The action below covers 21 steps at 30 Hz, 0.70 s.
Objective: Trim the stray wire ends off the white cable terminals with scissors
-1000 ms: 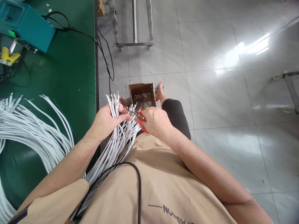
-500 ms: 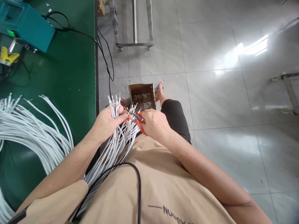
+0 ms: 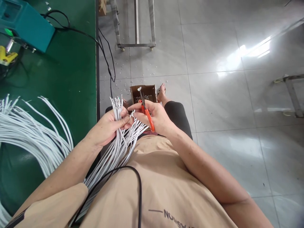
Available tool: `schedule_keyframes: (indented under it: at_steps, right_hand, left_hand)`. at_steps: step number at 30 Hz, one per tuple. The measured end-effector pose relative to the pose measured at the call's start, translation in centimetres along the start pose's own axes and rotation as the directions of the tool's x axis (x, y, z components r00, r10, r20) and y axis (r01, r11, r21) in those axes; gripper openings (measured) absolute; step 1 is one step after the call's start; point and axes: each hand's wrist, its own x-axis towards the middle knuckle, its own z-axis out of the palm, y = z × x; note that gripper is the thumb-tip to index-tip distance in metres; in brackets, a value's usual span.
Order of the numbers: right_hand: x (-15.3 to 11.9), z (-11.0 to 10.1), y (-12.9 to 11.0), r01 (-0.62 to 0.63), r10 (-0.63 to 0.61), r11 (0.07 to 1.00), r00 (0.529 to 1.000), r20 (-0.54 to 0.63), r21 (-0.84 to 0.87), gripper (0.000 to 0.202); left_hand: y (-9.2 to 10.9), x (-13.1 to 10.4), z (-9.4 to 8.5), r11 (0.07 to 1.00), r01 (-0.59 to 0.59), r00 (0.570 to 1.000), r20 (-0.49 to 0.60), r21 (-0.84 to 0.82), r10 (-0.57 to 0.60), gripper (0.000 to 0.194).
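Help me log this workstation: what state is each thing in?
left grip: closed on cable bunch
cable bunch: gathered, ends exposed
right grip: holding cutters
cutters: held; open or shut unclear
cardboard box: open, scraps inside
loose cables: lying curved
teal machine: power state unclear

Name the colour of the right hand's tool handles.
The handles are orange-red, best seen in the head view.

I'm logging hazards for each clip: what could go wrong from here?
The right hand holds orange-handled cutters close to the left hand, so a careless swing might cause a nick. The left hand grips many white cables at once, so one could slip out of the bunch. Small pale bits lie scattered on the floor near the cardboard box, so further scraps might land there too.
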Motion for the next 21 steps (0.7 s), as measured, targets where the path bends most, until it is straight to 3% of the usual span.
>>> schedule_keyframes:
  at_steps: [3,6,12,14,16,18,21]
  right_hand:
    - [0.1,0.0,-0.5,-0.01,0.007,0.997,0.999,0.039,0.081,0.021]
    - [-0.1,0.1,-0.5,-0.031,0.032,0.987,0.999,-0.003,0.156,0.014]
    - [-0.4,1.5,0.0,-0.172,0.186,0.935,0.982,-0.014,0.311,0.01]
    - [-0.8,2.1,0.2,-0.176,0.209,0.942,0.974,-0.09,0.286,0.01]
    - [-1.2,2.5,0.4,-0.092,0.126,0.972,0.981,-0.15,0.216,0.011]
    - [-1.4,2.5,0.5,-0.007,0.035,0.987,0.985,-0.172,0.16,0.013]
    - [-1.1,2.1,0.8,-0.033,0.061,0.994,0.956,-0.286,0.103,0.019]
  left_hand:
    - [0.1,0.0,0.1,1.0,-0.003,0.999,0.036,-0.006,0.004,0.031]
    - [0.2,0.0,0.1,1.0,0.007,0.999,0.041,-0.003,-0.007,0.032]
    - [-0.1,0.1,0.0,0.984,-0.064,0.996,-0.053,0.163,0.073,0.032]
    - [-0.2,0.2,-0.1,0.96,-0.127,0.982,-0.106,0.249,0.158,0.033]
    - [-0.2,0.3,-0.1,0.946,-0.164,0.964,-0.159,0.28,0.214,0.034]
    - [-0.2,0.3,-0.1,0.95,-0.161,0.957,-0.192,0.269,0.217,0.033]
    - [-0.2,0.3,-0.1,0.963,-0.139,0.967,-0.178,0.23,0.182,0.03]
